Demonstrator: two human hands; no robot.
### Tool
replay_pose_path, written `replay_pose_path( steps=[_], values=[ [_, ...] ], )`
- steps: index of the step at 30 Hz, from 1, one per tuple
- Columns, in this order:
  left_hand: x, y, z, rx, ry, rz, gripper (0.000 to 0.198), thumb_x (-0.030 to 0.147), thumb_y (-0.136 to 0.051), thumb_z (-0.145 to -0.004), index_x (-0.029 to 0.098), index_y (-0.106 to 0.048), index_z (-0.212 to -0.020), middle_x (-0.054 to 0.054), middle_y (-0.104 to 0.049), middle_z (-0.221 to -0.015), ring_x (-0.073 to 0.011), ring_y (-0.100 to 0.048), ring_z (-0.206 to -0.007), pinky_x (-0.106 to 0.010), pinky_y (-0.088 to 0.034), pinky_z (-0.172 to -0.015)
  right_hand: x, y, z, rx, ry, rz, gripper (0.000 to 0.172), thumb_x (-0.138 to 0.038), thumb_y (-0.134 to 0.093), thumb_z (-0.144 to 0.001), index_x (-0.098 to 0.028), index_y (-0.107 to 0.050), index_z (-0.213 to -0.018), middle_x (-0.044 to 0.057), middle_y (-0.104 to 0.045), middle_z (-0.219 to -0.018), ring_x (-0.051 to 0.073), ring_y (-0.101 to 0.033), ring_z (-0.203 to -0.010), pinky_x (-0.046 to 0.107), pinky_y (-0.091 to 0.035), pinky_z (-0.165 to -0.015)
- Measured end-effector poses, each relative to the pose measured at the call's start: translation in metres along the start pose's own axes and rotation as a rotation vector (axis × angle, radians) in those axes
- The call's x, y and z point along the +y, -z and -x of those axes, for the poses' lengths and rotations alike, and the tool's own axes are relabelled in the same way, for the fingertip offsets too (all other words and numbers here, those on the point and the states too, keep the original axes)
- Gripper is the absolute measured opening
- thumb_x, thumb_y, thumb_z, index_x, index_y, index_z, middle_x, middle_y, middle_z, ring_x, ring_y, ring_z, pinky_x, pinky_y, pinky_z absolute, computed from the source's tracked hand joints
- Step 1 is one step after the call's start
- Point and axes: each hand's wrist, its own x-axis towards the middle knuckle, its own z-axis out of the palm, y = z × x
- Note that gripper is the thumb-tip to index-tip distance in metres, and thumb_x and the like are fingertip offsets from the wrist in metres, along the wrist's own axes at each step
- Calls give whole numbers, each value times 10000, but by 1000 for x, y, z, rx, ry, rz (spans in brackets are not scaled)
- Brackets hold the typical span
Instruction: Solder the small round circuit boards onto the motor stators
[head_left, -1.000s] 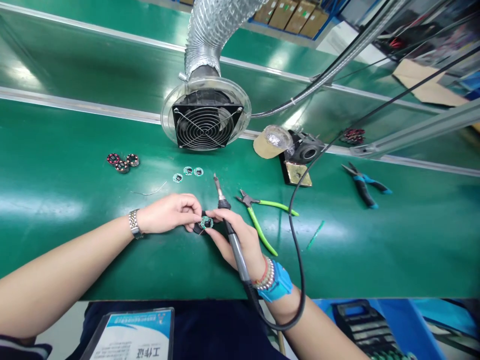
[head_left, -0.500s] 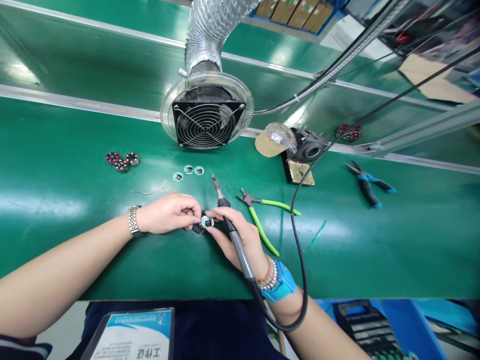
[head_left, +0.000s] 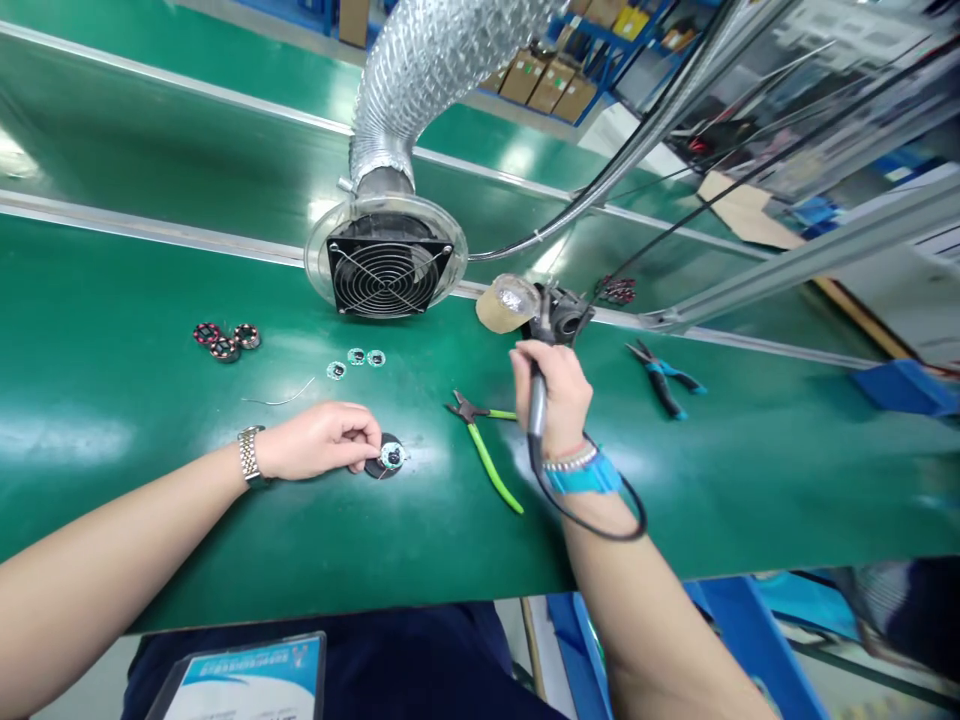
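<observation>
My left hand (head_left: 319,441) rests on the green bench mat, its fingertips pinching a small round green circuit board (head_left: 391,456). That board sits on a dark round piece (head_left: 377,470) that lies partly under it. My right hand (head_left: 553,394) grips a soldering iron (head_left: 537,412) upright, far to the right of the board. The iron's tip is hard to make out beside a black iron stand (head_left: 564,318). Green-handled side cutters (head_left: 480,447) lie between my hands.
Several small round boards (head_left: 356,357) and stacked ring-shaped parts (head_left: 225,342) lie beyond my left hand, near a thin wire (head_left: 281,398). A fume extractor fan (head_left: 386,270) with a silver duct stands behind them. Blue-handled pliers (head_left: 664,385) lie to the right.
My right hand has left the circuit board and moved up and right, carrying the soldering iron to the stand. The board now sits lower, on the mat. The whole view has shifted slightly.
</observation>
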Motion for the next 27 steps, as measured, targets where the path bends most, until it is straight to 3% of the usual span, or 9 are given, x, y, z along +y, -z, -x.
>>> replay_pose_path(
  steps=[2,4,7,9,11,14,18,27],
  values=[
    [0,0,0,4,-8,-9,145,271,-470,-811,157,-546,-765,0,-587,-649,-91,-547,-584,-185,-412,-581,20,-7,-10,-81,60,47,157,-200,-506,-809,-153,-646,-861,80,-623,-716,215,-573,-720,344,-469,-663],
    [-1,0,0,10,-9,8,138,261,-472,-808,154,-546,-761,2,-582,-655,-89,-546,-583,-185,-414,-580,18,-7,-11,-104,76,29,156,-198,-522,-801,-157,-649,-883,65,-628,-710,194,-574,-670,326,-473,-649],
    [-3,-2,0,14,-13,47,122,243,-481,-799,147,-544,-758,5,-571,-677,-86,-557,-586,-185,-422,-584,-21,10,2,-36,39,-124,302,-185,-554,-792,-167,-581,-1093,60,-637,-790,176,-581,-684,315,-478,-676],
    [-4,-2,0,11,-18,66,118,239,-485,-797,144,-545,-761,6,-566,-689,-85,-566,-591,-182,-425,-581,-55,28,16,-15,58,-259,355,-153,-592,-757,-199,-576,-1109,53,-637,-824,179,-573,-708,321,-472,-673],
    [-6,-2,-1,9,-21,78,115,234,-486,-797,143,-547,-761,4,-563,-708,-83,-572,-593,-178,-426,-577,-81,45,28,-87,87,-439,363,-114,-584,-738,-201,-586,-1091,57,-625,-841,179,-558,-709,334,-460,-648],
    [-6,-2,-1,11,-28,78,100,207,-490,-791,142,-555,-753,-1,-563,-730,-80,-578,-594,-175,-426,-575,-102,58,42,-174,31,-651,324,-51,-534,-722,-177,-615,-1010,50,-590,-734,169,-526,-647,337,-440,-589],
    [-6,-2,-2,11,-48,47,97,194,-495,-788,139,-565,-749,-3,-578,-695,-88,-577,-588,-181,-426,-577,-109,57,49,-294,30,-746,279,-31,-511,-703,-148,-628,-927,46,-548,-635,158,-483,-584,321,-412,-526],
    [-5,-1,-2,18,-77,20,109,188,-490,-796,136,-570,-744,-7,-595,-681,-86,-578,-578,-180,-429,-576,-115,52,49,-319,58,-760,277,-11,-521,-687,-135,-639,-904,46,-529,-599,154,-463,-567,311,-404,-509]
  ],
)
